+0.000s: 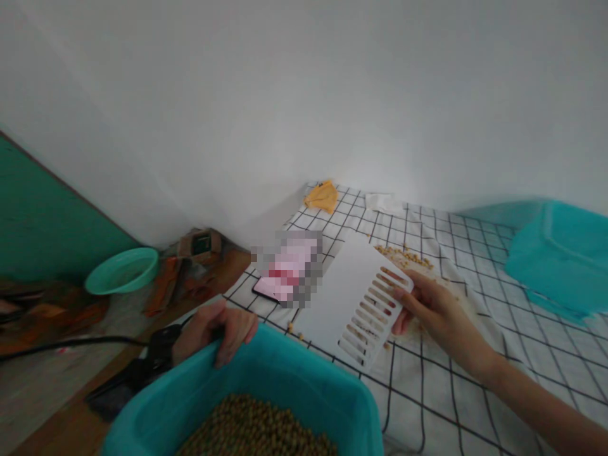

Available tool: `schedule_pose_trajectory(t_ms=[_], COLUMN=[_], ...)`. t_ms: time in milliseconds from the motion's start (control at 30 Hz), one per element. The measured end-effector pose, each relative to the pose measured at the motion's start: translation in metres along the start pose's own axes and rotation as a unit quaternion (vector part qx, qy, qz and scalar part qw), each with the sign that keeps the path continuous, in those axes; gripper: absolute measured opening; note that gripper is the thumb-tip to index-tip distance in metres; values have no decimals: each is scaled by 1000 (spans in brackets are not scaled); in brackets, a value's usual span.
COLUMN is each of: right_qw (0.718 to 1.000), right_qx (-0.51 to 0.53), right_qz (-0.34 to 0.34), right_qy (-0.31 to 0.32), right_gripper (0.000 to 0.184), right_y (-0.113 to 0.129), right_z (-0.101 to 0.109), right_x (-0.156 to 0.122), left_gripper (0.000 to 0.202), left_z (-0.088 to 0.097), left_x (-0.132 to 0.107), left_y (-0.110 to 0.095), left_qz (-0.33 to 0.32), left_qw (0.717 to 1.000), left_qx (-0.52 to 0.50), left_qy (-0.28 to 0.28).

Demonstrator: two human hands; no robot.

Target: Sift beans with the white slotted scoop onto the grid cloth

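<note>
My left hand (216,329) curls its fingers over the far left rim of a teal plastic bin (304,367), which holds many small tan beans (256,427). My right hand (422,301) pinches the right edge of a white plastic sheet (335,288) with a row of slots, thumb on top. The sheet is tilted over the checked cloth, just beyond the bin. Scattered beans (403,256) lie on the cloth behind the sheet, partly hidden by it and my right hand.
A phone (287,266) with a blurred screen rests left of the sheet. Farther back are a yellow cloth (322,196) and a white packet (382,202). Another teal bin (560,253) stands at the right. A green basin (123,272) sits on the floor at left, near a dark cable (80,341).
</note>
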State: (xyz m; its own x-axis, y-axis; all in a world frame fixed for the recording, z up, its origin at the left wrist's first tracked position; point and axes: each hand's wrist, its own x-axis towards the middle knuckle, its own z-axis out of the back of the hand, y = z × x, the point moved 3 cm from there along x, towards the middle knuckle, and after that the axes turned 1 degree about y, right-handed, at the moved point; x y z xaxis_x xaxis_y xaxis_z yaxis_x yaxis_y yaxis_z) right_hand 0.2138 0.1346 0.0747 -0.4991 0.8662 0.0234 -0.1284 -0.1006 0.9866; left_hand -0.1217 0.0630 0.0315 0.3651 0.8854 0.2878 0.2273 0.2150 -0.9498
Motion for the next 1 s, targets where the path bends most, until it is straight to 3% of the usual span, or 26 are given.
schedule_pose_trajectory(t_ms=[233,433,533,767,1000], right_qw=[999,997,996,997,992], right_qx=[-11,46,61,66,43], right_qz=[7,-5,4,22,62], right_qy=[-30,58,66,33,-106], right_gripper=[25,31,28,21,20], right_y=[3,-2,3,18,8], right_z=[2,-16,-16,7,50], right_x=[2,12,10,-7,-17], left_gripper=[69,69,70,74,72], left_z=[-11,-11,-16,-45,-56], left_x=[6,7,6,11,15], left_y=[-16,-15,-13,-12,-11], left_qz=[-3,-17,-19,15,20], left_qw=[1000,1000,1000,1000,1000], left_qx=[12,15,20,15,5], left_qy=[10,11,6,-19,-11])
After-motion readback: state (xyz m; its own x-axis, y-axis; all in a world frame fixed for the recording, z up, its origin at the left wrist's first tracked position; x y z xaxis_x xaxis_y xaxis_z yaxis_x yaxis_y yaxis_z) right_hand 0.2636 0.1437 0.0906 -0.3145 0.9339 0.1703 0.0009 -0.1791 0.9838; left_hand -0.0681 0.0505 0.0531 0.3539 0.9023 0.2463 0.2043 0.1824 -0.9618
